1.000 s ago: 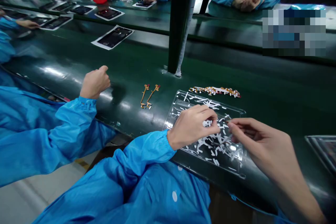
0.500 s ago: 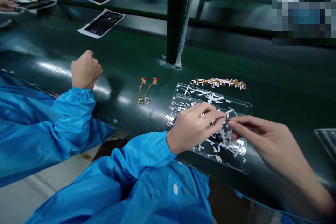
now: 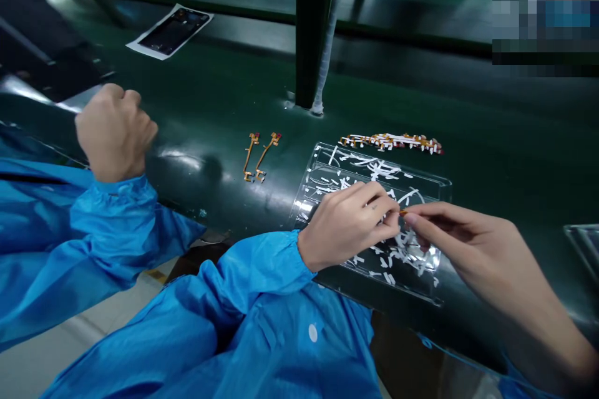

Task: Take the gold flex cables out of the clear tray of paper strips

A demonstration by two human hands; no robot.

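Over a clear plastic tray (image 3: 437, 184) littered with white strips, my two hands meet fingertip to fingertip. My left hand (image 3: 350, 219), in a blue sleeve, is closed in a pinch. From the right, my right hand (image 3: 461, 234) pinches a small orange flex cable (image 3: 403, 212); most of it is hidden by the fingers. Whether the left fingertips grip the same cable or a white strip on it, I cannot make out. Behind the tray lies a pile of orange flex cables (image 3: 393, 142) with white strips. Two separate flex cables (image 3: 249, 156) lie left of the tray.
At left is a co-worker's closed hand (image 3: 116, 131), beside a blurred dark panel (image 3: 42, 37). A dark post (image 3: 309, 31) rises from the green table (image 3: 224, 100). Phone-like parts on white sheets (image 3: 171, 31) lie further back. Another clear tray (image 3: 583, 246) shows at the right edge.
The co-worker's hand has shifted left, and a dark panel has come into view beside it. My hands stay pinched over the tray, with slightly more orange showing between them.
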